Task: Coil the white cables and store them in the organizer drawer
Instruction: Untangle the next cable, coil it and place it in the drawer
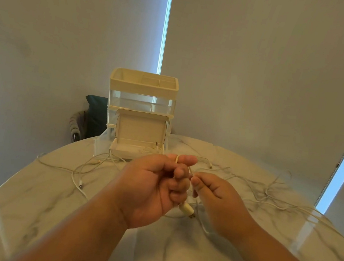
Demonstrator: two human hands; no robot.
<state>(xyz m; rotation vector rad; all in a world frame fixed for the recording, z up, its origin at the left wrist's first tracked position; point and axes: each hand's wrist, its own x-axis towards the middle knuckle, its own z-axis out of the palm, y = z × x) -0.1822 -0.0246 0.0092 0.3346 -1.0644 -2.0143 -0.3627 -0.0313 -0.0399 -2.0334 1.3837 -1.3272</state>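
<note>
From the head view, the left hand [154, 185] is curled round a thin white cable [186, 208]. A loop lies over its forefinger and a chunky plug hangs below the fist. The right hand [216, 198], just beside it, pinches the same strand, though blur hides the exact grip. More loose white cables [268, 194] sprawl across the glossy, round, marble-veined worktop [46, 201]. At the far edge stands the cream and clear plastic organizer [142, 95]. Its transparent drawer [103, 142] is pulled out, and an open white cardboard box [140, 130] sits in it. What the box holds is hard to make out.
</note>
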